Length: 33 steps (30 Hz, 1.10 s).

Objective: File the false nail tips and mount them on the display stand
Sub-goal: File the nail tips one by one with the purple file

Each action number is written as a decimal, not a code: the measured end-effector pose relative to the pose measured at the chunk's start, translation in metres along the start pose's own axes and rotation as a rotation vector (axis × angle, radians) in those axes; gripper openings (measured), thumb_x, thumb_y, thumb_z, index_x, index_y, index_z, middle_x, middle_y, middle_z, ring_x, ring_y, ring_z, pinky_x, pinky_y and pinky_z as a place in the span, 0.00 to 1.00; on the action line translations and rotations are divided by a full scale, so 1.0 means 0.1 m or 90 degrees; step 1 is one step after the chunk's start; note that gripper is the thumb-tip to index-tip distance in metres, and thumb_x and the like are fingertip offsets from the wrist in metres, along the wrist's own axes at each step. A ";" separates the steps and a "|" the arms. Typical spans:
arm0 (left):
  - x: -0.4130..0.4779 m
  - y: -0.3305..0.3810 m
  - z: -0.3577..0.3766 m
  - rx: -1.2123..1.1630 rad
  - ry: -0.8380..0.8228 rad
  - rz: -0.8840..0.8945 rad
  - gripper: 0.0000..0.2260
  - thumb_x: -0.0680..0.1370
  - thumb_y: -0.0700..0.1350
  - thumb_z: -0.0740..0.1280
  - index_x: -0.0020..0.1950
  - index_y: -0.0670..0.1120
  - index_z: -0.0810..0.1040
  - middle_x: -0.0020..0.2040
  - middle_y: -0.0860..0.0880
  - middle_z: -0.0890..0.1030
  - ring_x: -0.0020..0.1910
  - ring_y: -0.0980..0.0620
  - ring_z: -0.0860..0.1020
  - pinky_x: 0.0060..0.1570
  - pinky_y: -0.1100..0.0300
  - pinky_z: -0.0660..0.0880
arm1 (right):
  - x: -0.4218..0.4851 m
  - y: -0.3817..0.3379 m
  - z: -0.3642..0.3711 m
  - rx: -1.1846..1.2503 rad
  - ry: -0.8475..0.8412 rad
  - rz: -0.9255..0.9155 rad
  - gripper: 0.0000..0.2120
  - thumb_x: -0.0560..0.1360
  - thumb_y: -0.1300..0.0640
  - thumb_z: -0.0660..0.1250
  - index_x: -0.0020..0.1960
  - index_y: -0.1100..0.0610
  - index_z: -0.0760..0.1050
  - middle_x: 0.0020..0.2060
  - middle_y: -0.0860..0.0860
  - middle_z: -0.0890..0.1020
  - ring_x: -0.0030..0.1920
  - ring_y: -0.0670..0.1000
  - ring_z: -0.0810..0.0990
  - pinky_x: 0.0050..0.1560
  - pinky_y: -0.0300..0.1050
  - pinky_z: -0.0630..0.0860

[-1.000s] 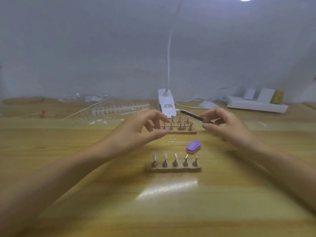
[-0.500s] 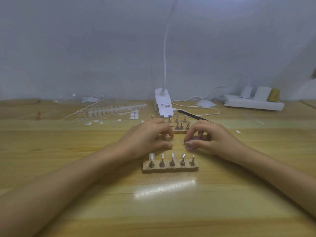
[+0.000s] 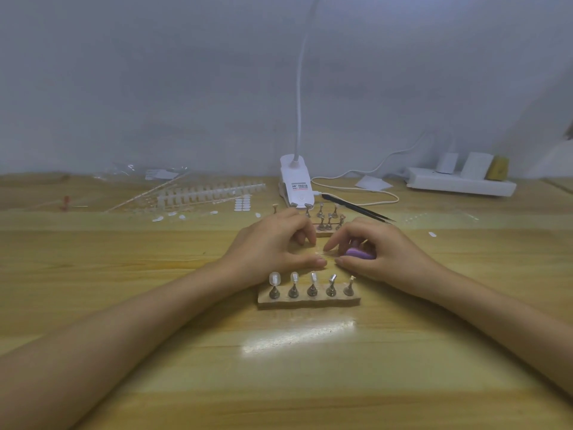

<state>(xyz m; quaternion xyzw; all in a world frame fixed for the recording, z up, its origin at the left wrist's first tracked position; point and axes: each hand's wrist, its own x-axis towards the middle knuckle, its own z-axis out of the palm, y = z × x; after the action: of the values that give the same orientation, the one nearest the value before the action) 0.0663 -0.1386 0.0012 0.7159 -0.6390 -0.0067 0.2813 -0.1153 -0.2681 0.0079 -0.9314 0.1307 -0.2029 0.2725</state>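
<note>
A wooden display stand (image 3: 310,301) lies nearest me, with several metal pegs; the left three carry clear nail tips (image 3: 274,278). Just behind it, my right hand (image 3: 384,252) grips a purple nail buffer block (image 3: 359,253) down on the table. My left hand (image 3: 276,243) rests beside it with its fingers curled down and its thumb lying along the table. A faint clear strip (image 3: 319,252) lies between the two hands. Whether my left fingers pinch anything is hidden. A second stand (image 3: 325,232) with bare pegs sits behind the hands.
Black tweezers (image 3: 356,208) lie behind my right hand. A white clip lamp base (image 3: 296,187) with its cable stands at the back centre, and a power strip (image 3: 462,183) at the back right. Strips of nail tips (image 3: 210,193) and loose tips lie at the back left.
Both hands came down from mid-air to the table. My right hand put the tweezers down behind it and took hold of the purple buffer block.
</note>
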 end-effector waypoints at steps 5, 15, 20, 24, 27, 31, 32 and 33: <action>0.00 -0.01 0.04 0.046 0.018 0.007 0.15 0.72 0.65 0.68 0.53 0.60 0.76 0.46 0.59 0.74 0.43 0.71 0.70 0.34 0.64 0.63 | -0.02 -0.01 0.03 0.044 -0.001 -0.041 0.11 0.73 0.67 0.73 0.49 0.53 0.83 0.42 0.46 0.80 0.45 0.46 0.79 0.48 0.41 0.78; -0.03 -0.04 0.02 -0.089 0.030 0.043 0.12 0.71 0.52 0.76 0.48 0.56 0.74 0.48 0.61 0.74 0.40 0.65 0.74 0.39 0.58 0.73 | -0.04 -0.01 0.00 -0.014 0.103 -0.004 0.10 0.75 0.64 0.72 0.54 0.52 0.81 0.48 0.46 0.80 0.50 0.46 0.76 0.54 0.51 0.77; -0.05 -0.01 0.01 -0.127 0.033 0.055 0.12 0.72 0.47 0.76 0.48 0.56 0.74 0.43 0.59 0.78 0.36 0.56 0.76 0.41 0.47 0.77 | -0.05 -0.04 0.02 -0.031 0.079 0.025 0.03 0.73 0.54 0.74 0.47 0.48 0.83 0.45 0.37 0.82 0.56 0.49 0.74 0.62 0.60 0.73; -0.06 -0.02 0.00 -0.169 0.042 0.042 0.10 0.72 0.44 0.76 0.47 0.52 0.77 0.41 0.58 0.80 0.37 0.55 0.77 0.42 0.47 0.78 | -0.06 -0.04 0.03 -0.031 0.081 0.000 0.03 0.73 0.55 0.75 0.44 0.48 0.83 0.40 0.37 0.82 0.51 0.46 0.75 0.60 0.60 0.73; -0.07 0.01 -0.01 -0.160 0.039 0.052 0.05 0.74 0.44 0.74 0.45 0.49 0.79 0.42 0.59 0.80 0.41 0.53 0.78 0.44 0.47 0.77 | -0.06 -0.03 0.03 -0.031 0.085 -0.007 0.03 0.73 0.55 0.75 0.45 0.49 0.83 0.38 0.38 0.81 0.49 0.46 0.75 0.60 0.59 0.74; -0.08 0.04 -0.02 -0.149 0.072 0.075 0.03 0.76 0.45 0.72 0.45 0.49 0.79 0.42 0.59 0.79 0.43 0.54 0.77 0.43 0.49 0.77 | -0.07 -0.02 0.03 -0.011 0.086 -0.017 0.04 0.74 0.58 0.74 0.46 0.49 0.83 0.38 0.42 0.81 0.49 0.46 0.75 0.54 0.49 0.78; -0.08 0.04 -0.03 -0.149 0.078 0.079 0.03 0.76 0.45 0.73 0.45 0.49 0.79 0.43 0.59 0.79 0.43 0.54 0.77 0.43 0.49 0.77 | -0.07 -0.02 0.03 -0.002 0.085 -0.020 0.05 0.74 0.58 0.74 0.46 0.49 0.83 0.38 0.42 0.81 0.49 0.46 0.75 0.51 0.45 0.79; -0.09 0.05 -0.03 -0.150 0.082 0.082 0.04 0.75 0.44 0.73 0.45 0.49 0.79 0.43 0.58 0.79 0.44 0.54 0.77 0.43 0.49 0.77 | -0.06 -0.02 0.03 0.007 0.084 -0.022 0.05 0.75 0.59 0.74 0.47 0.49 0.83 0.37 0.43 0.80 0.50 0.47 0.75 0.49 0.43 0.79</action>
<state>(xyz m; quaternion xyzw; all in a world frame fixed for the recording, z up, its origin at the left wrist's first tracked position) 0.0617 -0.1295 0.0026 0.6345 -0.6589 -0.0176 0.4035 -0.1194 -0.2630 0.0044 -0.9166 0.1309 -0.2692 0.2651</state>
